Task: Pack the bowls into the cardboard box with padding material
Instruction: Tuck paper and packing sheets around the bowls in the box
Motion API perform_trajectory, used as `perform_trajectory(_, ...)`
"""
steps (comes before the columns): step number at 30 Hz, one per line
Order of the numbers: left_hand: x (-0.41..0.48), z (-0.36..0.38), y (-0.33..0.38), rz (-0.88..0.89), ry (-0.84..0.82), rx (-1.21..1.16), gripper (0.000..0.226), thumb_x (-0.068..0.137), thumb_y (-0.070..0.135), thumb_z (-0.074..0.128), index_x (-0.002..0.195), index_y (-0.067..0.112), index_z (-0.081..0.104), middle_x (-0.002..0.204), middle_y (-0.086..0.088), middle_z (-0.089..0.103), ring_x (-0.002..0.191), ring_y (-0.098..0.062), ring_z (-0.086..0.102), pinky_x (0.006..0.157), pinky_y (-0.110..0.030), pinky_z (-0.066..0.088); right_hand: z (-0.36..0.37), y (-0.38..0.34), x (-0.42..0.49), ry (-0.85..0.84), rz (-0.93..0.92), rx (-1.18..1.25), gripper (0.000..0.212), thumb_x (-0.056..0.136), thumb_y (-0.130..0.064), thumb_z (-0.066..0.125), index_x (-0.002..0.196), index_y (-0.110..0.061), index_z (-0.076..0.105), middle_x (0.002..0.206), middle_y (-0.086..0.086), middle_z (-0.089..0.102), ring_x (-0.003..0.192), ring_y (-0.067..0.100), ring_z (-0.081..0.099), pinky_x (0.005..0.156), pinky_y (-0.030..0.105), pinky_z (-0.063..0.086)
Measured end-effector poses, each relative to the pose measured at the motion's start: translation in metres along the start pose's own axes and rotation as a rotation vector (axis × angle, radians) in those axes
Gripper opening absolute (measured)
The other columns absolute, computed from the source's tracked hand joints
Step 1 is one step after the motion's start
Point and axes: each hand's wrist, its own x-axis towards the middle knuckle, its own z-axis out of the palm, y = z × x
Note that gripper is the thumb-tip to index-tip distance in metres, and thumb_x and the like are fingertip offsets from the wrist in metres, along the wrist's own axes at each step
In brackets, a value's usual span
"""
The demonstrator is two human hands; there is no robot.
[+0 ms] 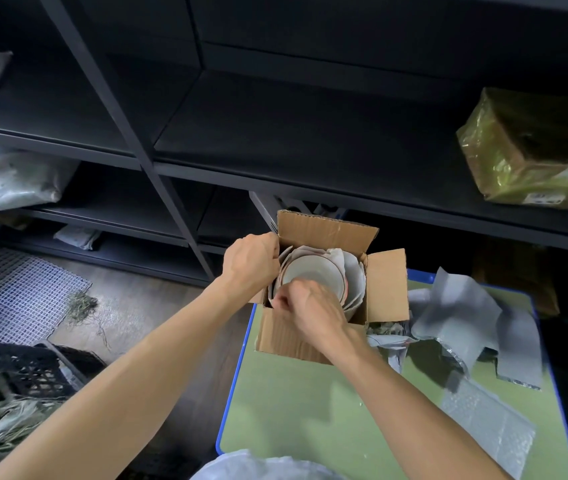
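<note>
An open cardboard box point(386, 285) stands on the far left corner of a green table point(296, 403). Inside it lies a white bowl point(313, 271) with a reddish rim, wrapped round by grey padding sheets point(353, 271). My left hand point(249, 263) curls its fingers over the box's left wall, down beside the padding. My right hand point(306, 306) reaches into the near side of the box and pinches the padding at the bowl's edge. What lies under the bowl is hidden.
Grey foil padding sheets point(469, 317) and bubble wrap point(487, 424) lie on the table's right half. Dark metal shelving point(157, 157) stands behind, with a taped parcel point(532, 150) at right and bagged goods at left. A black crate point(33, 368) and straw sit on the floor, left.
</note>
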Motion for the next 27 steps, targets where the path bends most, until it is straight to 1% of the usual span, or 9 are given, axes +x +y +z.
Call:
perform_trajectory(4,0.004,0.006,-0.002,0.055,0.024,0.044,0.009,0.093,0.026,0.053,0.094,0.023,0.061,0.081,0.004,0.065,0.067,-0.02,0.055,0.048,-0.027,0.027,-0.002,0.0,0.002,-0.035,0.024,-0.03,0.024,0.096,-0.026,0.05,0.089,-0.011,0.068,0.088,0.008,0.064,0.085,0.031,0.063,0.07,0.039,0.05)
perform_trajectory(9,0.006,0.005,-0.002,0.08,0.018,0.045,0.013,0.093,0.028,0.053,0.086,0.023,0.064,0.082,0.004,0.065,0.07,-0.019,0.056,0.051,-0.027,0.031,-0.007,0.006,-0.001,-0.006,0.028,-0.065,0.021,0.093,-0.022,0.048,0.089,-0.012,0.066,0.091,0.007,0.064,0.088,0.032,0.062,0.07,0.039,0.048)
perform_trajectory(12,0.003,0.007,-0.004,0.094,0.036,0.021,0.009,0.092,0.025,0.054,0.088,0.021,0.061,0.083,0.003,0.062,0.071,-0.018,0.053,0.05,-0.026,0.027,-0.007,0.011,-0.002,0.012,0.031,-0.07,0.024,0.095,-0.029,0.049,0.091,-0.015,0.068,0.093,0.004,0.065,0.09,0.029,0.062,0.069,0.037,0.047)
perform_trajectory(15,0.001,0.008,-0.003,0.107,0.052,0.008,0.011,0.091,0.025,0.054,0.084,0.018,0.057,0.08,0.002,0.06,0.07,-0.018,0.051,0.05,-0.027,0.025,-0.006,0.009,-0.002,0.007,0.02,-0.025,0.023,0.095,-0.038,0.055,0.096,-0.022,0.072,0.092,0.0,0.069,0.09,0.024,0.064,0.07,0.035,0.048)
perform_trajectory(16,0.001,0.008,-0.003,0.107,0.054,0.006,0.012,0.091,0.026,0.054,0.083,0.018,0.057,0.079,0.002,0.06,0.069,-0.018,0.05,0.049,-0.026,0.025,-0.005,0.007,-0.002,0.0,0.016,-0.02,0.023,0.096,-0.037,0.055,0.096,-0.022,0.073,0.091,0.0,0.07,0.089,0.023,0.064,0.069,0.034,0.047)
perform_trajectory(19,0.002,0.006,-0.003,0.09,0.05,-0.022,0.014,0.089,0.029,0.056,0.08,0.018,0.059,0.077,0.004,0.057,0.067,-0.017,0.05,0.048,-0.025,0.024,-0.006,0.004,0.002,-0.02,0.011,-0.026,0.026,0.096,-0.032,0.052,0.084,-0.019,0.071,0.08,0.003,0.07,0.08,0.027,0.064,0.067,0.036,0.051)
perform_trajectory(23,0.005,0.004,-0.006,0.089,0.08,-0.013,0.024,0.094,0.034,0.054,0.076,0.02,0.057,0.075,0.005,0.057,0.067,-0.017,0.053,0.05,-0.026,0.029,-0.009,0.002,0.006,-0.063,0.023,-0.026,0.016,0.086,-0.015,0.057,0.074,-0.017,0.066,0.069,0.004,0.065,0.074,0.028,0.062,0.064,0.035,0.049)
perform_trajectory(25,0.004,0.005,-0.006,0.094,0.086,0.012,0.02,0.093,0.028,0.054,0.075,0.019,0.056,0.077,0.003,0.058,0.068,-0.019,0.054,0.052,-0.028,0.032,-0.009,0.002,0.008,-0.08,0.029,-0.022,0.013,0.084,-0.016,0.06,0.077,-0.018,0.07,0.071,0.003,0.067,0.076,0.025,0.063,0.064,0.033,0.049)
perform_trajectory(27,0.002,0.006,-0.005,0.09,0.071,0.009,0.012,0.089,0.02,0.054,0.078,0.018,0.056,0.08,0.002,0.06,0.069,-0.019,0.053,0.053,-0.028,0.032,-0.007,0.003,0.01,-0.09,0.027,0.0,0.013,0.083,-0.017,0.062,0.079,-0.021,0.074,0.074,0.0,0.07,0.079,0.023,0.065,0.066,0.031,0.049)
